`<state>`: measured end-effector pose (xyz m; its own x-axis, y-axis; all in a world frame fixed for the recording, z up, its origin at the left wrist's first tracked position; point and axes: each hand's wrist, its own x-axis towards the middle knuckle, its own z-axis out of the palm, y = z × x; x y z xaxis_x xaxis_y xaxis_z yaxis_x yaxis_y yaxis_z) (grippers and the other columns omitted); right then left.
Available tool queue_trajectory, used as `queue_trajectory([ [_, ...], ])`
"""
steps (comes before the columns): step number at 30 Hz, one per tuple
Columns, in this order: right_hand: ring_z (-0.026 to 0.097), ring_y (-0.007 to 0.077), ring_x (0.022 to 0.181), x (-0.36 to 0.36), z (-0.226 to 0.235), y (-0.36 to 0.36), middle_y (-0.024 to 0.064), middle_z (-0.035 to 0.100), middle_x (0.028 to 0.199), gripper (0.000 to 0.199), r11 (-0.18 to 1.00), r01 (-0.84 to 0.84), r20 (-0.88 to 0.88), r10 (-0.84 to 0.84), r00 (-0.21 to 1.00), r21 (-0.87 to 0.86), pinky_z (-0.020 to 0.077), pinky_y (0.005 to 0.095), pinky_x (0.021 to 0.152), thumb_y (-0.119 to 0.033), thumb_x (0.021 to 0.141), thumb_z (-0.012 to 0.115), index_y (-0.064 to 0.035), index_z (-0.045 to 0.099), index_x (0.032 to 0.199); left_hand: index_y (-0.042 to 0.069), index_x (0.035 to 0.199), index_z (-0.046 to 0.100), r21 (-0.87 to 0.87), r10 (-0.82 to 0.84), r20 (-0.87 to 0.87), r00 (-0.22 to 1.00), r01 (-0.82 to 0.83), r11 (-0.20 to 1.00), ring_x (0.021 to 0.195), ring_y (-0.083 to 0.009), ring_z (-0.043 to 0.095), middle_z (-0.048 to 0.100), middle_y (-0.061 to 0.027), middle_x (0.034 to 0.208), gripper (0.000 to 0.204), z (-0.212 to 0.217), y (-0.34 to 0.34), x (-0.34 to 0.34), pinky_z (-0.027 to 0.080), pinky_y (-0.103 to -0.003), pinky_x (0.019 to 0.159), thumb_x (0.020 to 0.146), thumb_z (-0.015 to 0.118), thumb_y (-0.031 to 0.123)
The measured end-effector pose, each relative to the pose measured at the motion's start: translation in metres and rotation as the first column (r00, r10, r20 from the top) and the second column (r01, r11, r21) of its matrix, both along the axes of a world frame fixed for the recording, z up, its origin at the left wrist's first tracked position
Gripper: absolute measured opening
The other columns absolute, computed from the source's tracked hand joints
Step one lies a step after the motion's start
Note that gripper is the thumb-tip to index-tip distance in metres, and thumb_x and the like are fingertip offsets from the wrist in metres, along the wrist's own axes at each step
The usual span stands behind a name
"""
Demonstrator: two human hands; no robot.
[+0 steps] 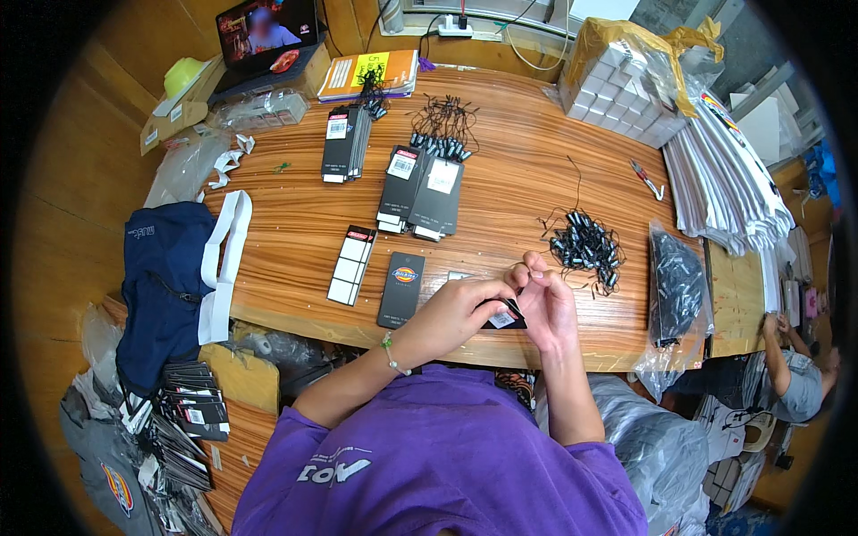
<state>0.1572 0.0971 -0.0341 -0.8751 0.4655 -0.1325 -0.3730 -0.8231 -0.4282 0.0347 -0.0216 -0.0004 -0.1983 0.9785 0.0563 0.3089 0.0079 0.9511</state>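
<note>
Close to the table's front edge, my left hand pinches a dark hang tag with a white sticker. Beside it my right hand is turned palm inward, its fingertips pressed together above the tag. Whatever lies between those fingertips is too small to make out. To the left lie a single dark hang tag with a round logo and a sheet of white stickers. A heap of black tag strings is just beyond my right hand.
Stacks of strung hang tags stand mid-table. Farther right are snips, a bag of black strings, white boxes and piled white bags. A screen stands far left, dark blue fabric nearer. Another person is at right.
</note>
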Motion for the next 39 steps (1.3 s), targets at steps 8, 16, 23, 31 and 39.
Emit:
queue_trajectory([
  [8,0.053,0.0147,0.074,0.014,0.020,0.045,0.0036,0.056,0.081,0.014,0.896,0.383,0.131,-0.417,0.899,0.223,0.0455,0.0322,0.070,-0.010,0.090,0.049,-0.0083,0.051,0.104,0.001,0.096,0.061,-0.027,-0.050,-0.060,0.997,0.048,0.998,0.075,-0.0175,0.061,0.064,-0.0103,0.085,0.015,-0.010,-0.006,0.001,0.046,-0.029,0.069,0.085,0.056,0.009],
  [16,0.060,0.0188,0.072,0.015,0.042,0.029,0.0130,0.060,0.081,0.018,0.756,0.286,0.041,-0.381,0.924,0.589,0.0475,0.0296,0.071,-0.011,0.091,0.049,-0.0038,0.046,0.107,-0.003,0.098,0.059,0.162,0.200,0.253,0.946,-0.246,0.956,0.085,-0.0168,0.062,0.063,-0.0078,0.091,0.017,-0.011,0.001,-0.015,0.051,-0.027,0.076,0.082,0.059,0.001],
  [23,0.059,0.0134,0.074,-0.003,0.050,-0.014,0.0076,0.063,0.082,0.004,0.409,0.068,0.182,-0.540,0.822,0.910,0.0456,0.0238,0.068,0.003,0.078,0.062,0.0020,0.062,0.082,-0.005,0.099,0.057,0.134,0.274,0.422,0.864,-0.359,0.924,0.086,-0.0146,0.062,0.062,-0.0102,0.093,0.020,0.006,-0.001,-0.022,0.053,-0.024,0.077,0.079,0.062,-0.006],
  [31,0.059,0.0204,0.068,-0.023,0.050,-0.029,0.0107,0.060,0.072,0.008,0.000,0.024,-0.018,-0.665,0.747,1.000,0.0458,0.0281,0.062,0.007,0.071,0.062,0.0021,0.058,0.077,-0.005,0.095,0.058,0.150,0.292,0.417,0.861,-0.382,0.912,0.081,-0.0118,0.062,0.062,-0.0085,0.088,0.018,0.009,-0.001,-0.023,0.054,-0.023,0.071,0.078,0.063,-0.006],
  [39,0.056,0.0238,0.065,-0.031,0.051,-0.033,0.0109,0.058,0.071,0.014,-0.172,0.101,-0.191,-0.653,0.733,0.980,0.0439,0.0305,0.059,0.011,0.067,0.060,0.0000,0.053,0.073,-0.005,0.090,0.058,0.149,0.301,0.385,0.872,-0.381,0.912,0.080,-0.0110,0.062,0.062,-0.0083,0.087,0.013,0.010,-0.002,-0.023,0.054,-0.020,0.068,0.078,0.063,-0.006],
])
